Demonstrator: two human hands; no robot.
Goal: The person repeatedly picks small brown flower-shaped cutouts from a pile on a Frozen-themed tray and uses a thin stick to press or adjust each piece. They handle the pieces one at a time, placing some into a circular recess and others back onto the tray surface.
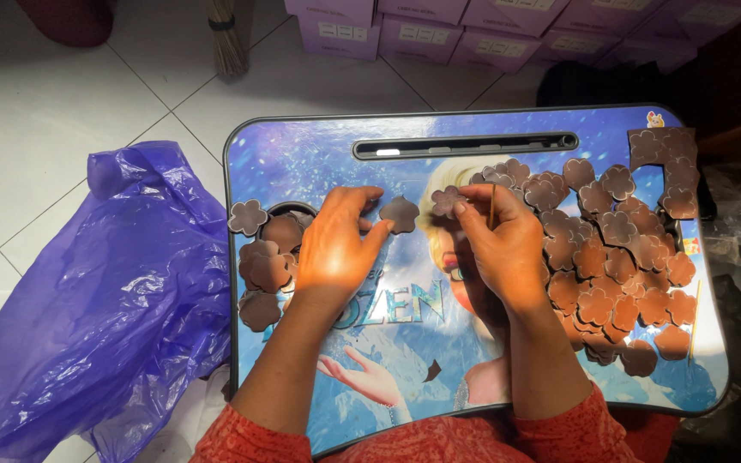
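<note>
My left hand (336, 244) lies palm down on a blue picture-printed lap table (319, 154), its fingertips touching a brown flower-shaped cutout (400, 213). My right hand (501, 240) pinches another brown flower cutout (448, 201) and holds a thin stick (491, 206) upright between its fingers. A big heap of brown flower cutouts (619, 257) lies right of that hand. A smaller pile of cutouts (263, 266) sits left of my left hand, over the table's round cup recess.
A crumpled purple plastic bag (105, 291) lies on the white tiled floor to the left. Purple boxes (439, 34) are stacked beyond the table, with a broom (228, 34) beside them. A punched brown sheet (666, 154) rests at the table's far right corner.
</note>
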